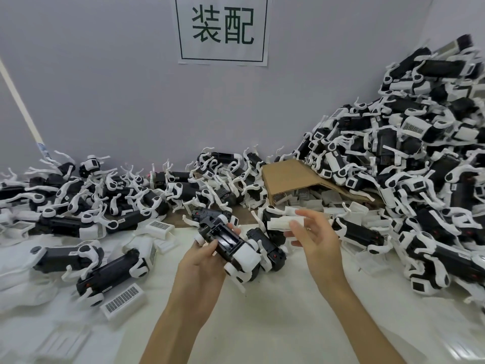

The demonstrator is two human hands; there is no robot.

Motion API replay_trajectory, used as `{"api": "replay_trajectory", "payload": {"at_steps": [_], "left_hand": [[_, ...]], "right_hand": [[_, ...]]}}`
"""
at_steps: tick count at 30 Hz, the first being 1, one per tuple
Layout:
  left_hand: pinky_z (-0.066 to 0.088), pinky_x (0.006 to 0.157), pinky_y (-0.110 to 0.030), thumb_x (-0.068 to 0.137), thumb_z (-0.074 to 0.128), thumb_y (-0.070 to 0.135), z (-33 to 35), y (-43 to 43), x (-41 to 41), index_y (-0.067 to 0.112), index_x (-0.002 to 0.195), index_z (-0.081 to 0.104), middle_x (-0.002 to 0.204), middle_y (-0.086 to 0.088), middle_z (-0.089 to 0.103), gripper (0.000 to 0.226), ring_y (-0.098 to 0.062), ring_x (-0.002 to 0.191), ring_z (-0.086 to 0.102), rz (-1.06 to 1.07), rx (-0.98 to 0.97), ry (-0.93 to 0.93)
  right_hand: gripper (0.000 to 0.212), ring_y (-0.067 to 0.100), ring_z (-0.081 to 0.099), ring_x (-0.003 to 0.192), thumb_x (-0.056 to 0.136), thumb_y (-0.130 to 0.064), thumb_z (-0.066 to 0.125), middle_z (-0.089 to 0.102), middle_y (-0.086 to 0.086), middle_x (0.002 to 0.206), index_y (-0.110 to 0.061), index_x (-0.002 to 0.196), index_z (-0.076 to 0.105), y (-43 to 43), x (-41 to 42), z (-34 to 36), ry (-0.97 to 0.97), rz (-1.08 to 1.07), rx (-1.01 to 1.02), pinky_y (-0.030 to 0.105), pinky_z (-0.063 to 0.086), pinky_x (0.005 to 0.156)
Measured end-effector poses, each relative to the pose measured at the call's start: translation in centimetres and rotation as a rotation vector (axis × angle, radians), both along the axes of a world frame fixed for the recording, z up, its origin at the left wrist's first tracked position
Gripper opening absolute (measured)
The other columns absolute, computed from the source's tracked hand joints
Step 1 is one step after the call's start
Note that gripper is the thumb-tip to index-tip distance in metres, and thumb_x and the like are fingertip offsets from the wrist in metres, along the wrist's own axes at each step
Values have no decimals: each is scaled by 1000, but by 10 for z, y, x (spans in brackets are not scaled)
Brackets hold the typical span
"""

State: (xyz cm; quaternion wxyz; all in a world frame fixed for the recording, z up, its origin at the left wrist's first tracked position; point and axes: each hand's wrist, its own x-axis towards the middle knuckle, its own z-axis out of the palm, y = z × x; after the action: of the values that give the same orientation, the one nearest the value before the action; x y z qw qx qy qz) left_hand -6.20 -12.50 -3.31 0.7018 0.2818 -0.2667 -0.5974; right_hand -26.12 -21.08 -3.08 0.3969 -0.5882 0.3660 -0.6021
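The paper sign [222,27] on the wall ahead of you reads "装配" in dark characters inside a thin rectangular frame. The small labels on the toy bodies are too small to read.

Your left hand [202,261] is raised over the white table [275,324], palm turned up, with fingers and thumb curled round the black-and-white toy dog [228,245]. The toy lies tilted, with an open black recess facing up.

Your right hand [315,237] is held just beside it, apart from the toy. It pinches the white cover [284,223] between thumb and fingertips, and the other fingers are spread.

A slotted white plate [123,300] lies near your left forearm. Behind your hands sits a cardboard piece [288,177]. The right pile [420,153] of toys rises against the wall, and the left pile [78,200] is lower.
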Motion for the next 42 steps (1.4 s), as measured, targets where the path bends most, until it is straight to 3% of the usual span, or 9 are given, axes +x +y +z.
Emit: {"api": "replay_trajectory", "payload": {"at_steps": [3, 9, 13, 16, 21, 25, 30, 38, 42], "left_hand": [[47, 104, -47, 89, 53, 11, 1, 0, -4, 5, 138, 53, 133, -19, 64, 50, -30, 117, 66, 11, -15, -76], [59, 88, -39, 93, 57, 12, 1, 1, -10, 11, 139, 52, 130, -18, 66, 46, -31, 119, 65, -18, -19, -90], [60, 85, -40, 89, 65, 20, 0, 1, -12, 20, 131, 62, 126, -19, 68, 43, -33, 116, 67, -14, 19, -140], [57, 92, -49, 80, 71, 25, 0, 0, -13, 26, 115, 74, 124, -16, 70, 35, -35, 114, 67, 22, 55, -179], [60, 87, -41, 79, 72, 24, 1, 0, -13, 19, 120, 71, 119, -14, 72, 41, -29, 107, 71, 108, 75, -167], [57, 93, -44, 78, 72, 25, 1, 1, -13, 17, 118, 72, 116, -14, 73, 40, -31, 108, 71, 147, 90, -200], [53, 91, -45, 84, 72, 22, -1, 1, -15, 16, 113, 75, 115, -20, 72, 30, -32, 106, 71, 161, 127, -230], [45, 104, -58, 97, 61, 27, -4, 0, -13, 12, 115, 73, 119, -17, 71, 26, -39, 115, 65, 168, 156, -235], [53, 88, -44, 100, 57, 22, 1, 2, -12, 12, 118, 70, 118, -12, 73, 25, -25, 97, 72, 100, 144, -211]], "right_hand": [[29, 23, 75, 83, 87, -37, 66, 74, 2, 102, -22, 112, 64, 4, 3, 2, -35, 59, 36, 25, 57, 70], [41, 21, 73, 88, 85, 0, 75, 68, -1, 104, -19, 118, 60, 10, 7, 3, -43, 145, 31, 36, 60, 80], [56, 14, 68, 100, 80, -2, 80, 71, -6, 113, -25, 127, 58, 19, 13, 6, 57, 110, -34, 32, 56, 83], [61, 13, 66, 90, 78, -8, 83, 69, -12, 116, -31, 129, 58, 25, 18, 7, 139, 75, -116, 25, 52, 76], [53, 15, 71, 94, 80, 4, 76, 70, -18, 115, -28, 121, 64, 35, 24, 8, 147, 160, -176, 20, 54, 77], [44, 15, 68, 110, 80, -3, 69, 69, -13, 122, -24, 118, 66, 40, 25, 11, 136, 282, -196, 23, 54, 87], [26, 21, 62, 122, 81, -2, 64, 71, 3, 117, -20, 94, 76, 45, 31, 8, 97, 432, -186, 32, 53, 96], [19, 22, 65, 117, 85, 15, 64, 73, 10, 104, -2, 88, 71, 47, 33, 10, 91, 466, -134, 31, 52, 98], [27, 21, 67, 112, 84, 21, 61, 74, 10, 100, -4, 84, 71, 48, 34, 14, 95, 428, -107, 28, 52, 96]]}}
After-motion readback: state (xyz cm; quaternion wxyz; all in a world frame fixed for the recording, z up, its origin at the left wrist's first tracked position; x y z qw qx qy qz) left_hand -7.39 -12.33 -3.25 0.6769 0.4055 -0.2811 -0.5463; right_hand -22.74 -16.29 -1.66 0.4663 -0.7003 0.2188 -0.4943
